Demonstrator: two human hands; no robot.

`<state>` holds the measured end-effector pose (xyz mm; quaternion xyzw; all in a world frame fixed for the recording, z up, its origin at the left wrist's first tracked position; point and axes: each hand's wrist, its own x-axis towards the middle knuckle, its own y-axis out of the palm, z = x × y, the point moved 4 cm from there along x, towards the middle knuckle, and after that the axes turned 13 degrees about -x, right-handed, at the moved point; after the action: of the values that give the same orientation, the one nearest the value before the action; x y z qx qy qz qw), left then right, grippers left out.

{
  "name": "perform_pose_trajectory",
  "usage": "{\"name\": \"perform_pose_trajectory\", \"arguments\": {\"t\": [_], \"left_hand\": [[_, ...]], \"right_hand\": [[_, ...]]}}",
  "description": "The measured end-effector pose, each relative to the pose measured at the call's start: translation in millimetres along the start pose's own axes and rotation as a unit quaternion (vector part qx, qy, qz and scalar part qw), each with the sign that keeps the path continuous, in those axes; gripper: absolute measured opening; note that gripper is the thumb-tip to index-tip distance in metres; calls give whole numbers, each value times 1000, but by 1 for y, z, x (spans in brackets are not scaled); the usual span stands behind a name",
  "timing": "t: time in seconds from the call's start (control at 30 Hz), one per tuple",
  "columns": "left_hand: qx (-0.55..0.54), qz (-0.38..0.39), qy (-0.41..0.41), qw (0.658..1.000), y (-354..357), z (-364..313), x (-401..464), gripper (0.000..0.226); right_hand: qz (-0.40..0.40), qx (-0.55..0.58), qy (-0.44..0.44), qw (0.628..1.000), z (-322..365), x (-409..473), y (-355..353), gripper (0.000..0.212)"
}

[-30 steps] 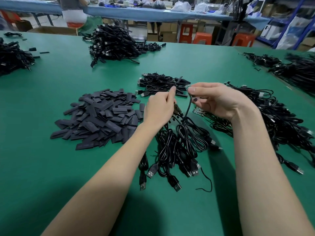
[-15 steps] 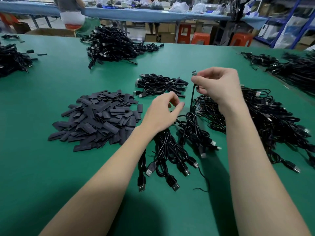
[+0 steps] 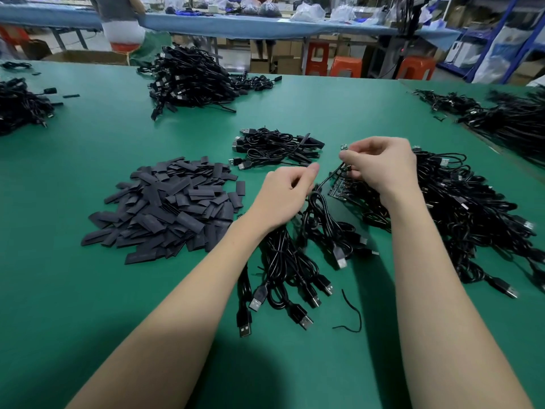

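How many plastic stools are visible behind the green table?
3, in the background: a red stool at centre, an orange stool just right of it, a second orange stool further right. Others may be hidden.

Both forearms (image 3: 182,305) are bare from the wrist up, as far as visible. Left hand (image 3: 283,199) and right hand (image 3: 383,166) are likewise bare.
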<state>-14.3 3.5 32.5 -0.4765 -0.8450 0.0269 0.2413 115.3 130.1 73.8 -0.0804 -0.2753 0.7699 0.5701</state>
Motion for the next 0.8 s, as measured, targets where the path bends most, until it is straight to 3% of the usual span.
{"name": "perform_pose_trajectory", "arguments": {"t": [0.13,0.23,0.37,0.47,0.57,0.8], "left_hand": [[-66,-47,-7,997,-7,-3,2,53],[-93,-64,-5,994,-10,-7,3,53],[-219,-59,-65,972,-13,-7,4,57],[-137,6,-66,988,-7,-4,2,55],[-31,-16,-69,997,2,4,-3,39],[-167,-44,-44,984,2,-17,6,16]], "right_hand": [[-33,12,21,999,-9,3,-9,14],[10,38,35,999,-9,3,-7,13],[25,37,32,998,-5,0,-4,11],[41,125,46,990,2,-4,3,11],[77,220,55,971,13,-9,12,10],[125,263,43,956,35,-14,15,15]]}}
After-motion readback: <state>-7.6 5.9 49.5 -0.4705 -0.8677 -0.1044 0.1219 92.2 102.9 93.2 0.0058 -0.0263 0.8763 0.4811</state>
